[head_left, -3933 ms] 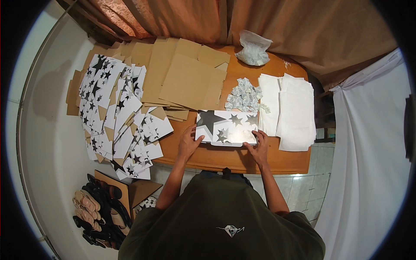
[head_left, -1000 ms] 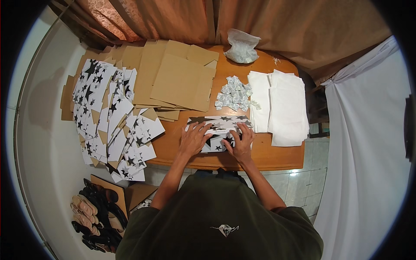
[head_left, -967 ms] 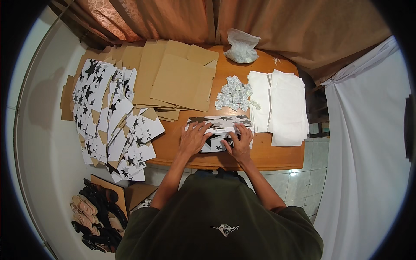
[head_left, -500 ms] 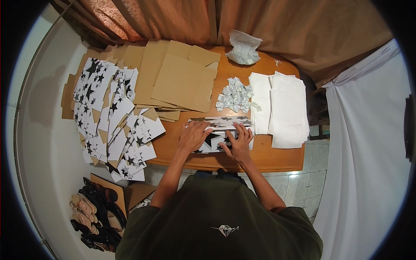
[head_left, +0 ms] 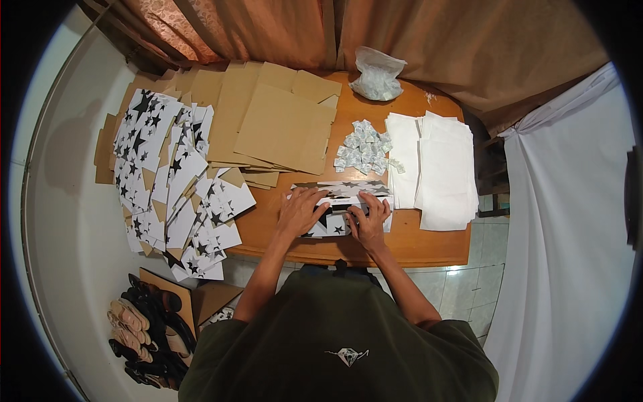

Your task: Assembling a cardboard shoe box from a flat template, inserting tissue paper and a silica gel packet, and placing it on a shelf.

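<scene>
I have the box blank [head_left: 341, 208], white with black stars, lying at the table's [head_left: 429, 241] near edge, between the brown sheets [head_left: 281, 127] and the white paper stack [head_left: 439, 171]. My left hand [head_left: 299, 211] lies flat on it, fingers spread; my right hand [head_left: 368, 218] presses fingertips into a fold, clasping nothing. To crease cleanly, I'd pin the panel with the left and run the right along the score.

Brown cardboard sheets [head_left: 284, 124], white paper stack [head_left: 439, 171], small packets [head_left: 363, 146], shoes [head_left: 144, 328].
</scene>
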The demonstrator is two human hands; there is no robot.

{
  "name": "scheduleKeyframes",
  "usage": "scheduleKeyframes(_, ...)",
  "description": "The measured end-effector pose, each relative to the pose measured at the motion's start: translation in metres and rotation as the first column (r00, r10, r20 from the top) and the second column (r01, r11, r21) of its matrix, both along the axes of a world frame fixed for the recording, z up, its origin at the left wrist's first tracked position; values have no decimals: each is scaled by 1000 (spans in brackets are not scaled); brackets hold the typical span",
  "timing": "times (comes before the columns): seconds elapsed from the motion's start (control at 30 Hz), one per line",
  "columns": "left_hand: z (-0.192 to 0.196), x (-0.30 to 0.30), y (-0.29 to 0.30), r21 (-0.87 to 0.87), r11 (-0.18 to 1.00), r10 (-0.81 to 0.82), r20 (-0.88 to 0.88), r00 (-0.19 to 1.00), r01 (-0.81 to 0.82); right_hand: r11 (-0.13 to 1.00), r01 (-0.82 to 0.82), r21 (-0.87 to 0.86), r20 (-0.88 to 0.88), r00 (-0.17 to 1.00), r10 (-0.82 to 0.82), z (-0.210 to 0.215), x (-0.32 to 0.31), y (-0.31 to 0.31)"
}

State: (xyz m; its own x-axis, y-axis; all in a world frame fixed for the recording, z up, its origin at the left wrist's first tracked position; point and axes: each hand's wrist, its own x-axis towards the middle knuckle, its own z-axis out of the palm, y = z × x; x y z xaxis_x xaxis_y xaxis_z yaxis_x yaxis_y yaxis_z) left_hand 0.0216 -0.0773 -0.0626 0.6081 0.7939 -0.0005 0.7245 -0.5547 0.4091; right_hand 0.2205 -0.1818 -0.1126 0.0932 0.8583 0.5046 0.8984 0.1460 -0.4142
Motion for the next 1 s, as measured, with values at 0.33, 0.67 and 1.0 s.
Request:
scheduleKeyframes(0.33,-3,-4,10,-82,996,-9,70,998,15,1000,-10,5,-2,1000,10,0,2,-2)
scheduleKeyframes(0.67,-3,-6,14,-206,977,-32,105,994,53,1000,-13,17,3,1000,13,2,1,-3)
scheduleKeyframes(1.0,-21,-15,-9,3,997,-80,83,993,80,1000,-8,9,17,1000,8,0,2,-3)
